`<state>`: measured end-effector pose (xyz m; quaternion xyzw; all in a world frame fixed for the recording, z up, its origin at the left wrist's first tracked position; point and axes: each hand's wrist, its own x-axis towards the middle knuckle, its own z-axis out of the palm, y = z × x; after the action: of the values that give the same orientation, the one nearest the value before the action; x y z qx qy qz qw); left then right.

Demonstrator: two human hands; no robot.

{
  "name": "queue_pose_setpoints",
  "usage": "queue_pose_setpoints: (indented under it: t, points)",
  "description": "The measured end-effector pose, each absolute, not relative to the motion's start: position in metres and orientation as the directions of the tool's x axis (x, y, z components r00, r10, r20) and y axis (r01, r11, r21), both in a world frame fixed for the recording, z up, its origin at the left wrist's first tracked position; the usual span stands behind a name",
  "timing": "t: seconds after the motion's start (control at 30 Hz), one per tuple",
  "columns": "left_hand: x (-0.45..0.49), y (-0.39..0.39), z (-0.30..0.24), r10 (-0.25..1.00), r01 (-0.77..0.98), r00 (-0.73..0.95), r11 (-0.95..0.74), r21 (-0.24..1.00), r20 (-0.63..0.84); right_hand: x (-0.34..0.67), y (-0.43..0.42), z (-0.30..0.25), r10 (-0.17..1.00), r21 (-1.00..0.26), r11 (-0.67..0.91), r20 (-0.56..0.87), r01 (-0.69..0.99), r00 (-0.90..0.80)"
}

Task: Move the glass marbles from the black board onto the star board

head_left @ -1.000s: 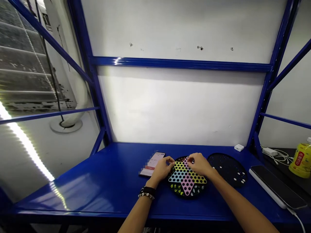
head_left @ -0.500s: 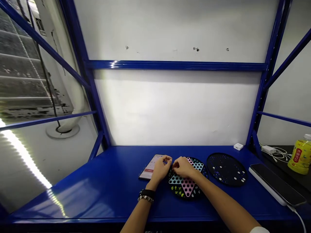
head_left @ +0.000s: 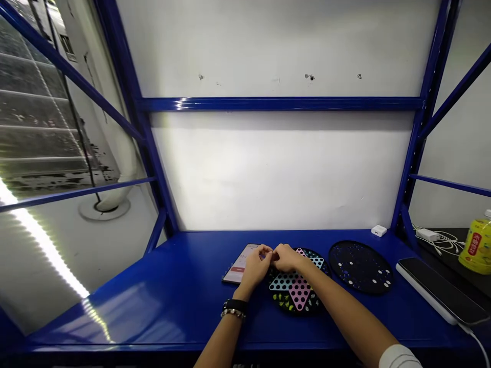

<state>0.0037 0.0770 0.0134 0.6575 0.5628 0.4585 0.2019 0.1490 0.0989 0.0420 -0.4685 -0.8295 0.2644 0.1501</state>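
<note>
A round Chinese checkers board (head_left: 301, 296) with a pink and light-blue star full of holes lies on the blue shelf. Yellow-green and pale marbles sit in its outer sections. Above the board's left edge, my left hand (head_left: 256, 265) is closed in a pinch, its fingertips meeting those of my right hand. My right hand (head_left: 287, 257) reaches across the board, its fingers also pinched together and covering part of the star. Whatever is between the fingertips is too small or hidden to make out. Partly behind my left hand lies a phone (head_left: 239, 266) with a lit screen.
Right of the board lies a round black tray (head_left: 360, 266) with several white and blue marbles. A white earbud case (head_left: 379, 231) is behind it. Farther right are a dark phone on a white power bank (head_left: 441, 289), white cables (head_left: 441, 240) and a yellow bottle (head_left: 477, 245).
My right hand has moved slightly left and up, so its fingertips now touch or nearly touch my left fingertips. The whole view has shifted a little.
</note>
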Motion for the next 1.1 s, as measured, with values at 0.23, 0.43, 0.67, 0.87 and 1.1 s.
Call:
queue_pose_setpoints:
  t: [0.23, 0.43, 0.67, 0.87, 1.1]
  points:
    - [0.007, 0.074, 0.016, 0.937, 0.597, -0.035, -0.258, 0.759, 0.346, 0.155, 0.101, 0.041, 0.856, -0.605, 0.398, -0.025, 0.689, -0.516]
    - [0.005, 0.069, 0.015, 0.958, 0.607, 0.084, -0.267, 0.749, 0.274, 0.165, 0.098, 0.041, 0.879, -0.639, 0.388, 0.042, 0.664, -0.474]
    - [0.001, 0.067, 0.015, 0.956, 0.583, 0.162, -0.291, 0.758, 0.243, 0.204, 0.095, 0.034, 0.893, -0.751, 0.392, 0.170, 0.532, -0.418]
    - [0.000, 0.059, 0.023, 0.937, 0.635, 0.229, -0.349, 0.689, 0.264, 0.220, 0.093, 0.029, 0.911, -0.812, 0.357, 0.194, 0.462, -0.364]
    - [-0.001, 0.061, 0.022, 0.942, 0.648, 0.222, -0.335, 0.684, 0.251, 0.223, 0.092, 0.032, 0.913, -0.828, 0.347, 0.190, 0.441, -0.362]
